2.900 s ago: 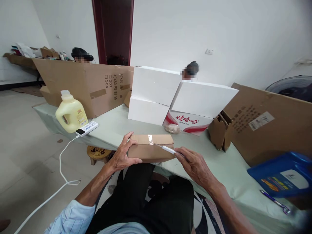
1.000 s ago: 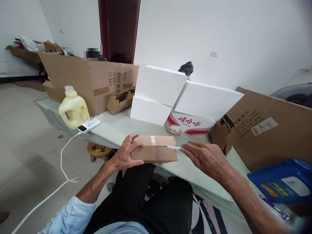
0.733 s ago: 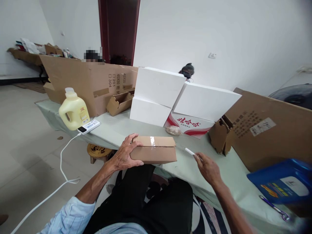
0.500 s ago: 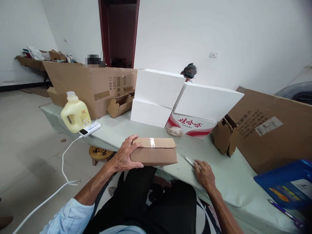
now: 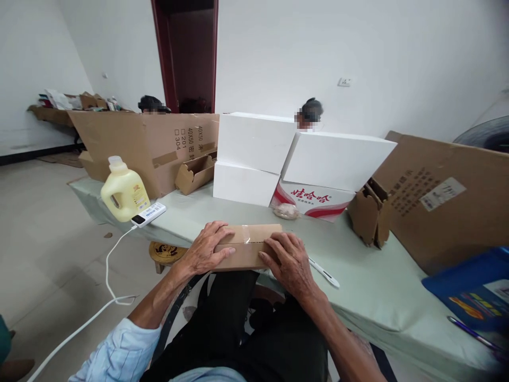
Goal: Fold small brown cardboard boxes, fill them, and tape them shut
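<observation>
A small brown cardboard box [image 5: 242, 257] lies at the table's near edge, a strip of clear tape across its top seam. My left hand [image 5: 209, 248] grips its left end, thumb on the front face and fingers over the top. On the right end rests my right hand [image 5: 289, 260], its fingers curled over the top and thumb against the front. Just right of that hand, a white knife-like tool [image 5: 325, 273] lies loose on the green cloth. The underside of the box is hidden.
White boxes [image 5: 254, 140] stand stacked behind a clear-wrapped lump [image 5: 286, 211]. A yellow jug [image 5: 124, 191] and a white cabled device [image 5: 149, 215] are at left. A blue container [image 5: 469, 292] and pen [image 5: 473, 332] lie right. Two people's heads show behind the boxes.
My right hand has let go of the white tool, leaving it on the cloth, and moved left onto the box. My left hand still holds the box's left end.
</observation>
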The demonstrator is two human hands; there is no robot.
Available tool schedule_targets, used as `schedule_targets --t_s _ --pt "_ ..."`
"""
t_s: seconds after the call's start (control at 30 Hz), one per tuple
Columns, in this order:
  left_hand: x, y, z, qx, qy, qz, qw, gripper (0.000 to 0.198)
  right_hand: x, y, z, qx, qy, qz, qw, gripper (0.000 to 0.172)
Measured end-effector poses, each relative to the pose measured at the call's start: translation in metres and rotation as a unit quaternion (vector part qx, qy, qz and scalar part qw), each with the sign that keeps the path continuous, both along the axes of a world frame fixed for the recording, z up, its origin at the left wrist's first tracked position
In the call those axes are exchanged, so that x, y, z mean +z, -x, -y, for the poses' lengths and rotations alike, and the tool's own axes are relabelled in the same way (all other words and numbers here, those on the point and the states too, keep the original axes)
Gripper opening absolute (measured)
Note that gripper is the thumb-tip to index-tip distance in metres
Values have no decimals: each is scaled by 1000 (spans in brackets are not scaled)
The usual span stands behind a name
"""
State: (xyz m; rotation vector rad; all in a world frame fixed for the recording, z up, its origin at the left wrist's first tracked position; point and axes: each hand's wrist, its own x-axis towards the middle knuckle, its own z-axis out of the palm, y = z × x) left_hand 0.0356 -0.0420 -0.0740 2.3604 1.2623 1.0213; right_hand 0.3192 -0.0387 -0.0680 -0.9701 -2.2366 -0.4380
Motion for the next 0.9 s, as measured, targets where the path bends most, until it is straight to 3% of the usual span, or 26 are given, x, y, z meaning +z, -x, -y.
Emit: schedule_targets --t_s 0.23,0.63,0.9 --pt "15 -6 -10 12 15 -3 1000 31 -5 5 4 -20 18 -5 1000 15" --pt "19 -6 -9 20 29 11 999 31 -13 1 8 -54 44 -11 998 51" --pt "16 11 -7 -1 67 52 996 29 -29 -4 6 -47 37 -115 992 68"
